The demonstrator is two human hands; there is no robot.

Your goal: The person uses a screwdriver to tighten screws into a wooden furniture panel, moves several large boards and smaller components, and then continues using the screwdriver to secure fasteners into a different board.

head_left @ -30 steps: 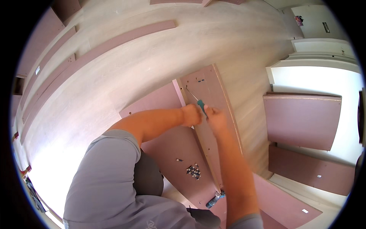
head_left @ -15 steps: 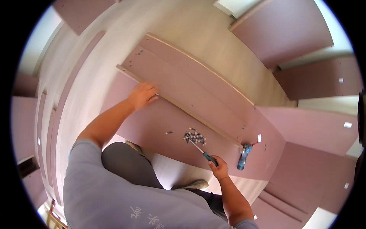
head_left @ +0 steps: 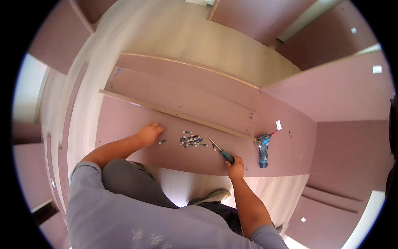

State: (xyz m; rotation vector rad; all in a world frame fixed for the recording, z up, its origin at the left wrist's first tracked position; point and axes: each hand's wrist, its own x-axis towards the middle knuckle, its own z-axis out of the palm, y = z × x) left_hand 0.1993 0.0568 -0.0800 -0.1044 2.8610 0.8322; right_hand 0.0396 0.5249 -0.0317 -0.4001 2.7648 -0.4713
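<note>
My right hand (head_left: 236, 167) is closed around the green handle of a screwdriver (head_left: 227, 156). Its shaft points up and left toward a pile of small connecting bolts (head_left: 191, 141) with dark shanks and pale ends. My left hand (head_left: 150, 135) hovers at or rests on the pink panel (head_left: 124, 124), its fingers curled together; whatever they may hold is hidden. Just right of it lies a single connecting bolt (head_left: 163, 141). Beyond both hands a narrow board stands on edge (head_left: 178, 113) across the panel. A blue cordless drill (head_left: 263, 153) lies at this board's right end.
An upright pink panel (head_left: 340, 87) borders the work at the right. More small fittings (head_left: 117, 71) lie at the panel's far left corner. Other panels (head_left: 261, 18) stand beyond, over a pale wood floor (head_left: 166, 33). A shoe (head_left: 211, 196) is by the near edge.
My left hand has left the narrow board and come nearer, beside the single bolt, its fingers now curled. The screwdriver tip has withdrawn from the pile to its right. The whole view has turned.
</note>
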